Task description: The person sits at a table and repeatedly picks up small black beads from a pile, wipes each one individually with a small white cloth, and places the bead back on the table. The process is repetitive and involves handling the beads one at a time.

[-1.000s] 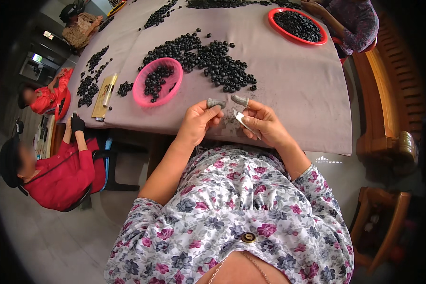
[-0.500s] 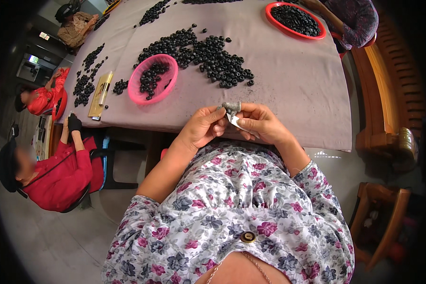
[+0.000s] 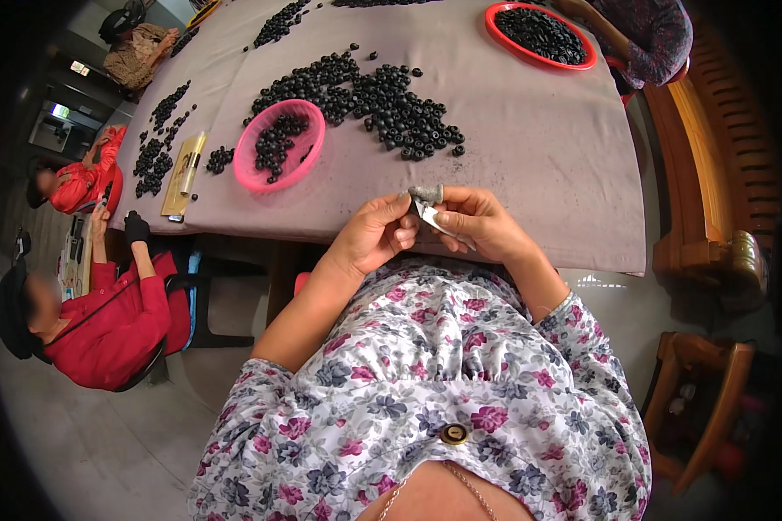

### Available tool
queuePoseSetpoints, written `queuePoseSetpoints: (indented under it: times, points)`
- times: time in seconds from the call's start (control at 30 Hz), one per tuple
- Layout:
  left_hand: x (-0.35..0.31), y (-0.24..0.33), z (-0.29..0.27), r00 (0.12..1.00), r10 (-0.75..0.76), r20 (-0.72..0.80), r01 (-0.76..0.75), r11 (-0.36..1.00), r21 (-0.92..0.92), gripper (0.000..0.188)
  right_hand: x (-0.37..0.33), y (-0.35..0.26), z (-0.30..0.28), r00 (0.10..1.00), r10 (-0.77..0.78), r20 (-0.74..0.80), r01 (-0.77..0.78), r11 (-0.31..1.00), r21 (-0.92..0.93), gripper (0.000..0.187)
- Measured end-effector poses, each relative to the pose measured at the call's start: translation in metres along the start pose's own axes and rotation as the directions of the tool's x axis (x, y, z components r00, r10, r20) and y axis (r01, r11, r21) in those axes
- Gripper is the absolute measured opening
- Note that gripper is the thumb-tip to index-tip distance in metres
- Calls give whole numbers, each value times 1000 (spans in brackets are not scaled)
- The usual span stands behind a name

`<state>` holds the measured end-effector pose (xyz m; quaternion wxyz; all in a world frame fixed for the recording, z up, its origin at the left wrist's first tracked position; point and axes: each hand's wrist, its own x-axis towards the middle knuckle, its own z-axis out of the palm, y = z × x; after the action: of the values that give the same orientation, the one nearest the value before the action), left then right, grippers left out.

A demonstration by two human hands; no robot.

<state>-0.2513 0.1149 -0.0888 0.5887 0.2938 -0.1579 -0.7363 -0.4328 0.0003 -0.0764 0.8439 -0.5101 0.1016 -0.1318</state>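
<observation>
My left hand point(image 3: 375, 236) and my right hand point(image 3: 480, 224) meet at the near edge of the grey-clothed table point(image 3: 530, 156). Their fingertips pinch a small grey cap-like piece point(image 3: 426, 192) between them. A thin white strip point(image 3: 428, 215) sticks out under it, against my right thumb. Just what the piece is stays too small to tell. Beyond my hands lies a pile of black round beads point(image 3: 382, 95). A pink bowl point(image 3: 250, 174) with some beads in it stands to the left of the pile.
A red bowl point(image 3: 496, 32) full of black beads stands at the far right, by another person's sleeve point(image 3: 656, 35). More bead heaps and a yellowish board point(image 3: 185, 169) lie along the left edge. A person in red point(image 3: 104, 321) sits at the left. Wooden chairs point(image 3: 712, 174) stand at the right.
My hands, a little apart a second ago with grey-tipped fingers showing, have closed together over the small grey piece and drawn slightly toward me.
</observation>
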Motion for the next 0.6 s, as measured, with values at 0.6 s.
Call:
queuePoseSetpoints:
  times: [0.6]
  points:
    - [5, -4, 0, 997, 70, -23, -71, 997, -36, 19, 4, 1, 0, 995, 39, -92, -30, 995, 92, 29]
